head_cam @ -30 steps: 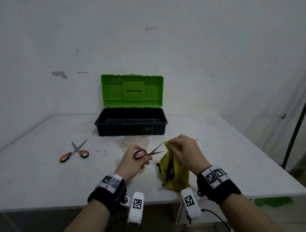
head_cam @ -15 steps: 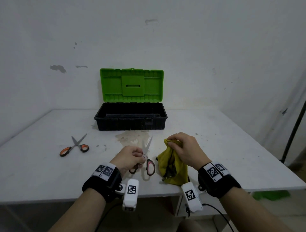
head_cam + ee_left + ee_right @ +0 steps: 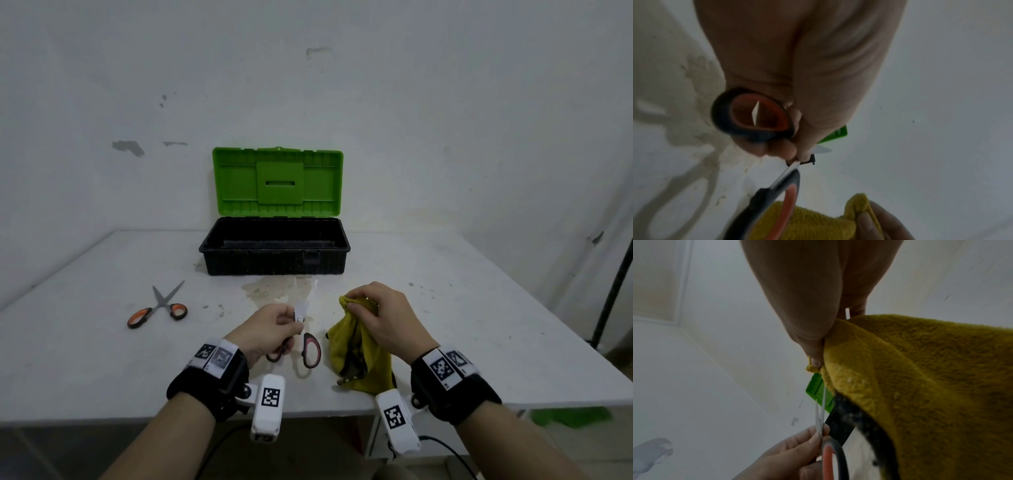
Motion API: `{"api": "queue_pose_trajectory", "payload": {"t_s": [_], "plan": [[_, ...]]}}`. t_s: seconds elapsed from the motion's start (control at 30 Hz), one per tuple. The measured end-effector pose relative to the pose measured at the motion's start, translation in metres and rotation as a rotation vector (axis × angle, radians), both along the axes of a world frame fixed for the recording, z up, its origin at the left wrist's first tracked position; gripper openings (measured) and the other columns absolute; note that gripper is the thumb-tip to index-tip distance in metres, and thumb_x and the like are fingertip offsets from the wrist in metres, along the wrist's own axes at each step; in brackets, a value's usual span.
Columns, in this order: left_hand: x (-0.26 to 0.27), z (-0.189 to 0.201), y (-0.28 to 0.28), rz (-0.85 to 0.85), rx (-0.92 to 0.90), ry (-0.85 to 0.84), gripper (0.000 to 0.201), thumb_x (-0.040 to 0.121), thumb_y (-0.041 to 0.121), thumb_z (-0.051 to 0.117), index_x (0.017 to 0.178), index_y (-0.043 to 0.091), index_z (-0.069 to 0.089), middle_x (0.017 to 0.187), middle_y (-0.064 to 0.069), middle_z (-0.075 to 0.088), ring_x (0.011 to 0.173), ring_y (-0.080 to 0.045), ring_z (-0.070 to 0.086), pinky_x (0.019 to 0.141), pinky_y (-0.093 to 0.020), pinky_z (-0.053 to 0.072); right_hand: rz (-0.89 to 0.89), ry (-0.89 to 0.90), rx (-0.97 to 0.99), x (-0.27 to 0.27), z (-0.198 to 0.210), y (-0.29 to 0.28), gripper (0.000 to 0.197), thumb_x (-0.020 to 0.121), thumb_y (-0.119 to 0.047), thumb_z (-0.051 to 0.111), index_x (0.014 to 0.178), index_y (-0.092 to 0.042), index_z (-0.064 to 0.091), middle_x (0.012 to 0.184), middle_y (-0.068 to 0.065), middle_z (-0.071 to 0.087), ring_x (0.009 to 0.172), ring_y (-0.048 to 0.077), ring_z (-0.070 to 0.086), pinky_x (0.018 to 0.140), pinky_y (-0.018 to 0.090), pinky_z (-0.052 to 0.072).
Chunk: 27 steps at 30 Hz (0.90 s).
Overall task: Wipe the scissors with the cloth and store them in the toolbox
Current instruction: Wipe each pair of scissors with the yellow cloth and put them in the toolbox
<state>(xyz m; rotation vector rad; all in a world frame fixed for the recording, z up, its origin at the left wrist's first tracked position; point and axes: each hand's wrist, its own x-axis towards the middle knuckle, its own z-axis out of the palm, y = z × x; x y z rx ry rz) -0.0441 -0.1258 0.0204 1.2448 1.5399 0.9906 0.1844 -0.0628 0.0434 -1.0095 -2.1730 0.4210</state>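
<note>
You find no readable words, brand names or numbers anywhere here. The only signs are black-and-white square coded markers: on the left wristband [image 3: 214, 354], the right wristband [image 3: 445, 365], and the two white wrist cameras [image 3: 270, 397] [image 3: 394, 416] below those wristbands.

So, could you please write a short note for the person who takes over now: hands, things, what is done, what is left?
Left hand grips the red-handled scissors near the pivot, blades open and pointing toward the toolbox.
Right hand pinches the yellow cloth by its top; the cloth hangs down to the table, apart from the blades.
The toolbox stands open at the back; no scissors can be seen in it.
The orange-handled scissors lie on the table to the left, untouched.
Done: scissors and cloth are picked up.
Left: wipe and store both pairs.
</note>
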Motion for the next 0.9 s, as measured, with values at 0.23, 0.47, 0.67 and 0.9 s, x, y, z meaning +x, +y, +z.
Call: {"api": "queue_pose_trajectory", "payload": {"t_s": [0.23,0.47,0.67,0.9], "plan": [[0.01,0.015,-0.003,0.015,0.165,0.045,0.008,0.093,0.012,0.066,0.088,0.006,0.068,0.059,0.005,0.067,0.048,-0.008,0.05,0.045,-0.016,0.04,0.026,-0.006,0.011,-0.006,-0.002,-0.007,0.016,0.087,-0.036,0.068,0.1,-0.027,0.07,0.095,-0.011,0.067,0.09,0.004,0.06,0.084,0.026,0.05],[0.022,0.017,-0.002,0.0,0.239,0.032,0.009,0.092,0.008,0.066,0.084,0.005,0.07,0.064,0.0,0.07,0.05,-0.012,0.049,0.05,-0.022,0.042,0.087,0.049,0.213,-0.024,-0.012,-0.024,0.015,0.091,-0.021,0.066,0.104,-0.018,0.072,0.096,-0.004,0.064,0.084,0.009,0.06,0.077,0.021,0.05],[0.027,0.016,-0.003,-0.022,0.221,-0.002,0.008,0.091,0.008,0.068,0.085,0.003,0.068,0.071,-0.007,0.071,0.049,-0.013,0.046,0.049,-0.022,0.04,0.006,0.048,0.229,-0.027,-0.01,-0.017,0.015,0.092,-0.022,0.064,0.099,-0.014,0.074,0.093,0.0,0.062,0.08,0.013,0.059,0.075,0.026,0.051],[0.025,0.016,-0.003,-0.004,0.152,-0.025,0.01,0.091,0.006,0.067,0.091,-0.004,0.069,0.07,-0.005,0.072,0.049,-0.013,0.045,0.048,-0.022,0.039,-0.114,0.147,0.222,-0.017,0.01,-0.005,0.015,0.093,-0.023,0.063,0.097,-0.014,0.074,0.088,-0.002,0.062,0.077,0.009,0.057,0.075,0.019,0.047]]}}
